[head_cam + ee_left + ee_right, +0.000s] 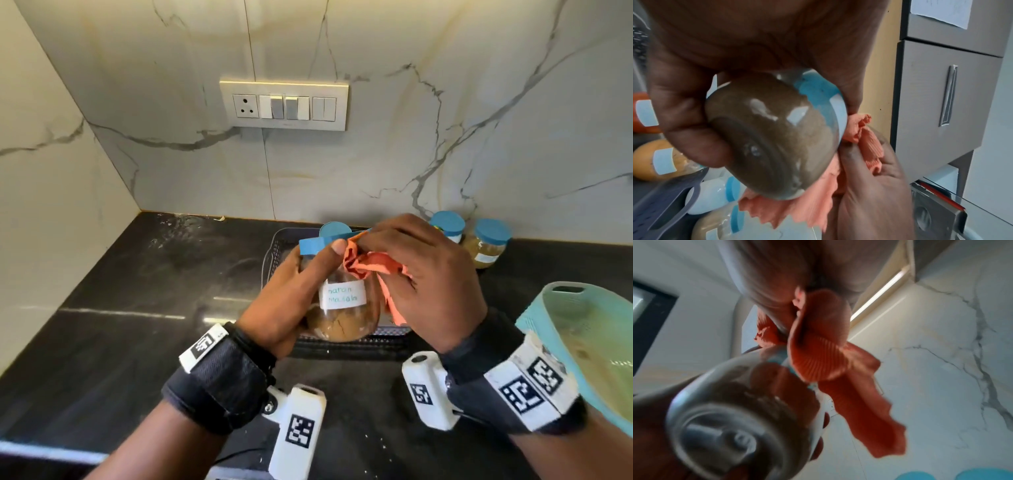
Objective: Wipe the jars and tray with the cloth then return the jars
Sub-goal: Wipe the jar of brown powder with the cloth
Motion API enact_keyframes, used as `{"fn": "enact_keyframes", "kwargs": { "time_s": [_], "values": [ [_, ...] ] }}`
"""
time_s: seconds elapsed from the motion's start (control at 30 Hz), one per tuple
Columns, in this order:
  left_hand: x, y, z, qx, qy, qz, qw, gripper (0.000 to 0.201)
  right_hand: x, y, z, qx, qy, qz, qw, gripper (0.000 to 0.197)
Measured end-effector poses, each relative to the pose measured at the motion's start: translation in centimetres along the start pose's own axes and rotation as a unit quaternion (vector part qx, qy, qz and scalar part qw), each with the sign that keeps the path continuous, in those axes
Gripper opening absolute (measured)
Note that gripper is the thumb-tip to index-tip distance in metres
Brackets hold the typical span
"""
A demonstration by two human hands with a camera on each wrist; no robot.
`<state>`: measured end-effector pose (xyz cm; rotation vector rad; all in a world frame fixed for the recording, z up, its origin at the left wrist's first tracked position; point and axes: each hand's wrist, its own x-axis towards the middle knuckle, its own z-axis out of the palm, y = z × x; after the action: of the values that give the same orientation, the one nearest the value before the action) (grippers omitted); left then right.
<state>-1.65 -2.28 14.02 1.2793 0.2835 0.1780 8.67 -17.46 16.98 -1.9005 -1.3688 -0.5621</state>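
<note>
My left hand (pixel 291 291) grips a glass jar (pixel 342 308) of brown spice with a blue lid (pixel 318 244) and a white label, held up over the dark tray (pixel 274 260). My right hand (pixel 428 274) holds a bunched orange cloth (pixel 370 265) against the jar's neck and lid. The left wrist view shows the jar's base (pixel 764 141) in my left hand (pixel 694 91), with the cloth (pixel 797 204) behind it. In the right wrist view the jar (pixel 731 418) and cloth (pixel 822 344) fill the frame. Another blue-lidded jar (pixel 334 229) stands in the tray behind.
Two blue-lidded jars (pixel 447 226) (pixel 489 245) stand on the black counter by the marble wall at right. A light blue basket (pixel 582 342) sits at the right edge. More labelled jars (pixel 659 162) lie low in the left wrist view. A switch panel (pixel 284 104) is on the wall.
</note>
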Motion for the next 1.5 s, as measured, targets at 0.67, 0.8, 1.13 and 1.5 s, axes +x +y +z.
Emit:
{"fn": "enact_keyframes", "kwargs": {
  "time_s": [0.67, 0.8, 1.13, 1.5],
  "values": [
    [0.0, 0.4, -0.4, -0.04, -0.006, 0.015, 0.999, 0.065, -4.4, -1.8, 0.1, 0.063, -0.011, 0.018, 0.998, 0.025],
    [0.1, -0.6, -0.3, -0.031, 0.019, 0.037, 0.999, 0.091, -5.4, -1.8, 0.6, 0.026, -0.021, 0.011, 0.999, 0.022],
    [0.3, -1.1, 0.8, 0.027, 0.041, 0.07, 0.996, 0.064, -2.5, 0.5, -0.8, 0.04, 0.013, 0.033, 0.999, 0.024],
    [-0.1, -0.8, 0.5, 0.03, 0.047, 0.081, 0.995, 0.063, -1.5, 1.0, -0.9, 0.105, 0.003, 0.03, 0.994, 0.02]
  ]
}}
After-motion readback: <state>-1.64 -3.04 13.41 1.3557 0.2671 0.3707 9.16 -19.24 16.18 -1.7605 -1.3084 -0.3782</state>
